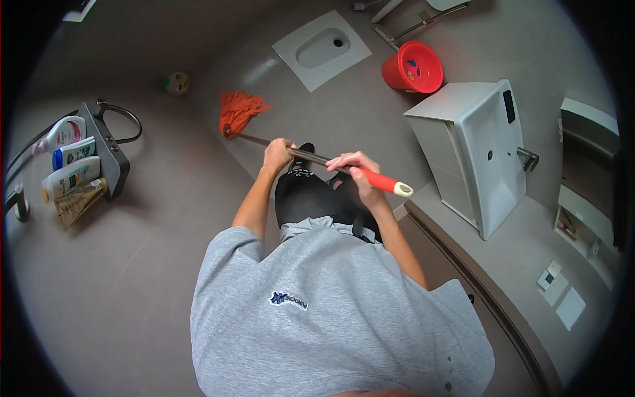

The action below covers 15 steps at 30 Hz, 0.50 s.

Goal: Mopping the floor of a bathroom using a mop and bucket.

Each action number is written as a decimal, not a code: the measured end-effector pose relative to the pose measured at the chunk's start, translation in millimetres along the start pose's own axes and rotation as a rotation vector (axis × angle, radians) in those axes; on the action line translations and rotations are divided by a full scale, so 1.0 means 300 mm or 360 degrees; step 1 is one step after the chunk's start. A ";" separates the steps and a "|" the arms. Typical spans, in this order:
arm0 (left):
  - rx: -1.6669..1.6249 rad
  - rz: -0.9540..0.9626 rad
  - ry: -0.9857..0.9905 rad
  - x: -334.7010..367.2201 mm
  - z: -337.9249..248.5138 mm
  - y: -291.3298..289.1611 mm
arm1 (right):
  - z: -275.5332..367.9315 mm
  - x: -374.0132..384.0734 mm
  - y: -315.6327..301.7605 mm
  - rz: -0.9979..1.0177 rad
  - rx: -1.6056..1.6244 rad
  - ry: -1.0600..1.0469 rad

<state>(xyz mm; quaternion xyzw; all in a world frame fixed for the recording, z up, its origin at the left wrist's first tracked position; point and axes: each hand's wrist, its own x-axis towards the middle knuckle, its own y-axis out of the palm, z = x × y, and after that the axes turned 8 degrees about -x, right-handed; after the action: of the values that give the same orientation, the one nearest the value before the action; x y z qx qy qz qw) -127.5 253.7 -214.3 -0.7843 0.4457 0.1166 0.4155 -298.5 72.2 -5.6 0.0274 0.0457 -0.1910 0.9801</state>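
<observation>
Both my hands are closed round the long handle of a mop [311, 157]. My left hand [278, 156] grips the dark pole partway along, in front of my legs. Nearer the top end, my right hand [358, 173] holds the mop where the pole meets its red grip, which ends in a pale cap with a hole. The pole slants down to the far left. There the orange strip head [239, 110] lies spread on the grey floor, close to the left wall.
A white squat toilet [322, 49] is set in the floor ahead. Right of it stand a red bucket [423, 68] and a white washbasin [493, 142]. On the left, a wall shelf [109, 152] carries several bottles and tubes. A door [456, 291] is behind me at right.
</observation>
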 end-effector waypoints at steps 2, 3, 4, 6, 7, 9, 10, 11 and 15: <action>-0.0019 -0.0043 0.0020 -0.037 0.051 0.024 | -0.046 -0.031 -0.001 0.0037 0.0076 0.0073; -0.0025 -0.0069 0.0042 -0.052 0.054 0.035 | -0.058 -0.045 -0.016 0.0015 0.0087 0.0076; -0.0002 -0.0043 0.0053 -0.054 0.047 0.051 | -0.068 -0.067 -0.040 0.0051 -0.0041 0.0043; 0.0027 0.0011 0.0026 -0.049 0.013 0.103 | -0.088 -0.120 -0.101 0.0027 -0.0159 0.0025; 0.0059 0.0057 0.0054 -0.044 -0.018 0.138 | -0.089 -0.144 -0.141 0.0003 -0.0175 0.0018; 0.0072 0.0027 0.0079 -0.018 -0.076 0.202 | -0.092 -0.187 -0.219 -0.0097 -0.0180 0.0013; 0.0107 0.0090 0.0114 -0.014 -0.135 0.239 | -0.074 -0.225 -0.266 -0.0184 -0.0161 0.0015; 0.0130 0.0143 0.0169 -0.012 -0.194 0.279 | -0.054 -0.268 -0.308 -0.0270 -0.0141 0.0015; 0.0119 0.0182 0.0411 -0.075 -0.387 0.499 | 0.032 -0.500 -0.460 -0.0634 0.0214 0.0013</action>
<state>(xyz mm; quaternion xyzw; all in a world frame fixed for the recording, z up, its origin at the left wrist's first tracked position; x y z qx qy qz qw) -281.3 141.0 -211.1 -0.7500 0.5435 0.0215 0.3763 -488.2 -0.4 13.8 0.0838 0.0413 -0.3834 0.9188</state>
